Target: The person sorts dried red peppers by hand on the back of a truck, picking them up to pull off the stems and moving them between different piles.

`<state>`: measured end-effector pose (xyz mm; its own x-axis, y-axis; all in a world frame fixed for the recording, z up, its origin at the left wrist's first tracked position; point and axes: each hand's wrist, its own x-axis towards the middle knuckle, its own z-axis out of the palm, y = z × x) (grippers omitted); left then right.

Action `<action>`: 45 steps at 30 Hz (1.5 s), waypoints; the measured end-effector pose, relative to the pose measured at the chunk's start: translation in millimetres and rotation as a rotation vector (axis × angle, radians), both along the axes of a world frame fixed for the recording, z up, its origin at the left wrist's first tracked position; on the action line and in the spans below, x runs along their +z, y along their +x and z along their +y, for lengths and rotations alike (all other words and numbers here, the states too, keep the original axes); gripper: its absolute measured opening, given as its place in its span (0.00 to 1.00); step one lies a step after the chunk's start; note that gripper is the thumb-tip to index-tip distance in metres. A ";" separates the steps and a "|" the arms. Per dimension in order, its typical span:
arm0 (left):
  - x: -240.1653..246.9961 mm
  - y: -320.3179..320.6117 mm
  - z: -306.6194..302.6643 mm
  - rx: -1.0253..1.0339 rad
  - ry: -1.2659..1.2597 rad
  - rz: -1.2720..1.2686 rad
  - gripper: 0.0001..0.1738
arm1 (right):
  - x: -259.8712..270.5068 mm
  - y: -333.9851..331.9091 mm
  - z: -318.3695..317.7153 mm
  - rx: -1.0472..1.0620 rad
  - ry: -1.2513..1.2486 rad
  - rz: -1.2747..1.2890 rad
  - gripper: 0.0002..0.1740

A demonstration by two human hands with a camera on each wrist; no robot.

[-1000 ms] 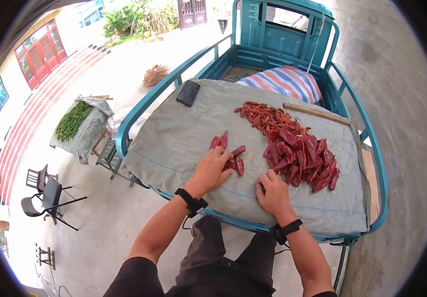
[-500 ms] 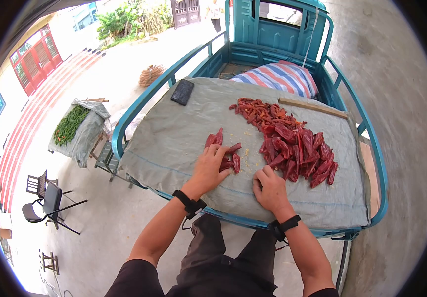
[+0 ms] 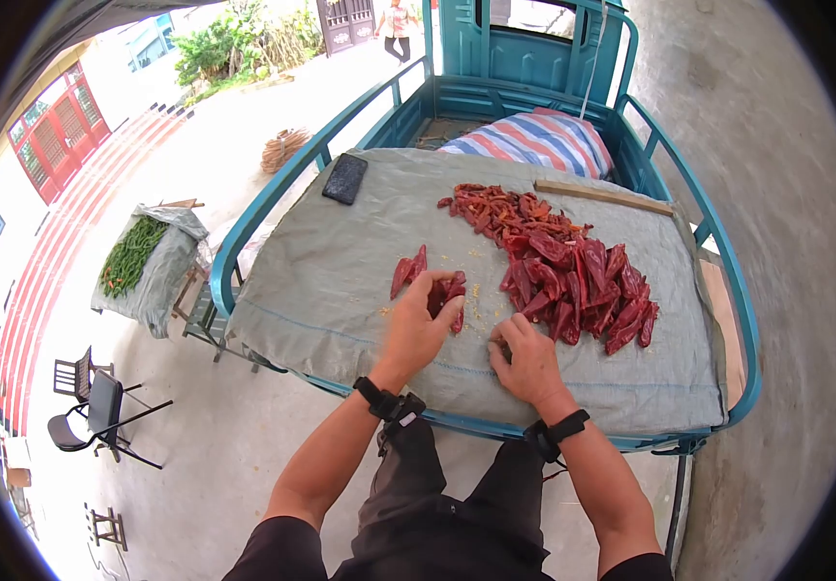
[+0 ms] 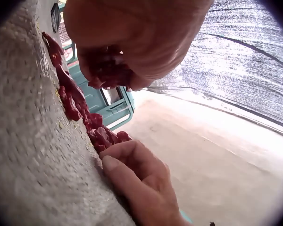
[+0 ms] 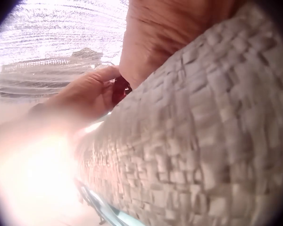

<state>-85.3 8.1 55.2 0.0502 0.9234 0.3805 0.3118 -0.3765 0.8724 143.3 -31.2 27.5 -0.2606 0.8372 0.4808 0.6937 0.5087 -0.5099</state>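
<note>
My left hand (image 3: 416,327) grips a small bunch of dried red chili peppers (image 4: 112,71) between thumb and fingers, over the grey woven sheet (image 3: 340,261); the fingers partly cover them. Just beyond its fingertips lie a couple of loose red peppers (image 3: 408,270). The right hand (image 3: 527,360) rests on the sheet, fingers loosely curled and nothing seen in them. Close in front of it is a heap of large red peppers (image 3: 583,286), which runs back into a strip of smaller, shrivelled red pieces (image 3: 515,213).
A wooden strip (image 3: 604,197) and a dark phone-like slab (image 3: 345,179) lie on the sheet. Blue rails (image 3: 694,184) flank the truck bed, which holds a striped bag (image 3: 539,143). Green peppers (image 3: 132,254) sit on a stand at left, near chairs (image 3: 103,407). A person (image 3: 397,27) is far off.
My left hand has drawn slightly back and closed round the peppers it was resting on. The right hand has stayed by the heap, while the head view has shifted a little.
</note>
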 end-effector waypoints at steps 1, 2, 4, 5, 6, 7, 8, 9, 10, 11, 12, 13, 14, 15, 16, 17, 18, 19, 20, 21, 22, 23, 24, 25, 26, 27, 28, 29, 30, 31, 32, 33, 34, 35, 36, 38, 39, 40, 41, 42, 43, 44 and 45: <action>-0.5 9.7 -2.4 -0.034 -0.027 -0.051 0.24 | 3.5 0.0 -0.9 0.010 -0.026 0.038 0.14; -1.3 19.0 -5.0 -0.068 -0.054 -0.102 0.24 | 6.1 0.3 -1.7 0.020 -0.052 0.077 0.16; -4.4 34.1 -9.7 -0.101 -0.008 -0.103 0.24 | 9.1 2.5 -1.5 -0.002 -0.120 0.132 0.21; -7.5 40.8 -11.2 -0.118 -0.019 -0.111 0.24 | 9.6 3.7 -1.5 -0.014 -0.154 0.160 0.23; -10.3 46.9 -13.0 -0.134 -0.030 -0.120 0.25 | 7.4 4.7 -0.7 -0.013 -0.136 0.173 0.24; -12.8 51.4 -15.6 -0.149 -0.088 -0.132 0.26 | 3.0 5.4 1.5 -0.011 -0.117 0.185 0.25; -16.6 55.0 -16.2 -0.159 -0.080 -0.139 0.26 | -0.2 5.9 2.8 -0.008 -0.100 0.199 0.26; -20.1 58.2 -16.2 -0.168 -0.072 -0.145 0.27 | -1.4 6.6 2.6 -0.008 -0.095 0.181 0.26; -23.4 60.4 -16.2 -0.177 -0.064 -0.151 0.28 | -2.2 7.5 2.7 -0.007 -0.091 0.164 0.26; -26.8 61.9 -16.6 -0.186 -0.057 -0.155 0.28 | -3.2 8.2 3.1 -0.007 -0.085 0.147 0.25; -28.2 63.0 -17.8 -0.194 -0.051 -0.159 0.29 | -5.2 9.2 3.8 -0.010 -0.050 0.127 0.26; -29.4 63.4 -18.7 -0.202 -0.044 -0.163 0.29 | -7.5 10.2 4.9 -0.012 -0.015 0.106 0.27; -31.4 63.2 -18.5 -0.226 -0.025 -0.155 0.30 | -8.9 10.8 5.9 -0.014 0.022 0.086 0.27; -31.9 62.8 -18.1 -0.250 -0.005 -0.148 0.30 | -7.9 10.2 5.9 -0.019 -0.006 0.118 0.27; -32.4 62.3 -17.9 -0.275 0.013 -0.140 0.30 | -6.0 9.0 5.0 -0.025 -0.034 0.149 0.26; -33.2 61.7 -18.7 -0.285 0.014 -0.114 0.31 | -4.6 8.4 4.1 -0.030 -0.063 0.181 0.26; -29.8 60.9 -20.7 -0.295 0.015 -0.088 0.31 | -3.8 8.4 3.4 -0.029 -0.061 0.178 0.26; -27.6 60.1 -21.6 -0.306 0.017 -0.061 0.32 | -3.1 8.3 2.9 -0.029 -0.057 0.176 0.26; -27.9 59.4 -21.0 -0.317 0.015 -0.069 0.32 | -2.7 8.4 2.8 -0.030 -0.053 0.172 0.25; -28.8 59.0 -20.3 -0.329 0.013 -0.078 0.32 | -2.5 8.6 2.9 -0.033 -0.073 0.176 0.26; -29.6 58.9 -19.8 -0.340 0.011 -0.087 0.32 | -2.5 9.0 2.8 -0.036 -0.093 0.179 0.26; -30.4 58.9 -19.7 -0.352 0.004 -0.106 0.32 | -2.4 9.3 2.6 -0.038 -0.114 0.183 0.26; -30.7 58.8 -19.7 -0.363 -0.002 -0.125 0.32 | -1.6 9.2 2.1 -0.037 -0.101 0.189 0.26; -31.2 58.6 -19.7 -0.373 -0.009 -0.144 0.32 | -0.4 8.7 1.4 -0.036 -0.088 0.195 0.26; -32.3 58.1 -19.2 -0.372 0.006 -0.125 0.32 | 0.3 8.2 1.2 -0.035 -0.074 0.202 0.26; -32.7 57.6 -18.6 -0.370 0.021 -0.106 0.32 | -0.5 8.2 1.4 -0.038 -0.073 0.201 0.26; -33.3 57.2 -18.2 -0.368 0.036 -0.088 0.32 | -2.0 8.4 1.8 -0.041 -0.071 0.200 0.27; -34.0 57.6 -18.2 -0.353 0.041 -0.078 0.32 | -2.7 8.4 2.2 -0.044 -0.069 0.199 0.27; -33.9 58.7 -18.7 -0.338 0.046 -0.069 0.32 | -2.5 8.2 2.1 -0.048 -0.083 0.208 0.27; -33.9 59.7 -19.3 -0.324 0.050 -0.059 0.31 | -2.1 8.0 1.9 -0.052 -0.096 0.218 0.28; -33.8 60.4 -19.8 -0.308 0.048 -0.064 0.31 | -1.9 7.9 1.9 -0.057 -0.110 0.227 0.28; -33.7 61.0 -20.3 -0.294 0.046 -0.070 0.31 | -2.0 7.7 2.0 -0.060 -0.098 0.229 0.28; -34.1 61.6 -20.9 -0.279 0.044 -0.075 0.31 | -2.3 7.6 2.0 -0.063 -0.087 0.230 0.29; -34.7 62.0 -21.6 -0.257 0.024 -0.086 0.30 | -2.8 7.5 1.9 -0.066 -0.077 0.231 0.29; -35.4 62.2 -22.4 -0.235 0.005 -0.098 0.30 | -2.6 7.5 1.5 -0.068 -0.087 0.243 0.29; -36.7 63.1 -23.1 -0.191 -0.008 -0.122 0.28 | -1.1 7.2 0.8 -0.073 -0.109 0.267 0.30; -37.2 63.9 -23.2 -0.169 -0.002 -0.134 0.26 | -3.5 7.1 2.2 -0.066 -0.074 0.275 0.30; -37.5 64.3 -23.4 -0.147 0.004 -0.146 0.25 | -7.7 7.2 4.6 -0.059 -0.040 0.283 0.30; -37.7 64.7 -23.6 -0.158 -0.021 -0.160 0.23 | -10.1 7.4 5.9 -0.052 -0.005 0.291 0.30; -36.6 65.2 -23.7 -0.169 -0.047 -0.173 0.21 | -9.9 7.4 5.8 -0.049 -0.006 0.293 0.30; -35.6 65.0 -23.4 -0.181 -0.072 -0.187 0.19 | -8.8 7.6 5.5 -0.045 -0.006 0.295 0.30; -36.1 64.3 -22.0 -0.188 -0.032 -0.176 0.18 | -7.4 7.5 5.5 -0.042 -0.006 0.296 0.31; -37.2 63.6 -20.1 -0.197 0.007 -0.164 0.17 | -4.9 6.9 5.7 -0.026 -0.017 0.302 0.31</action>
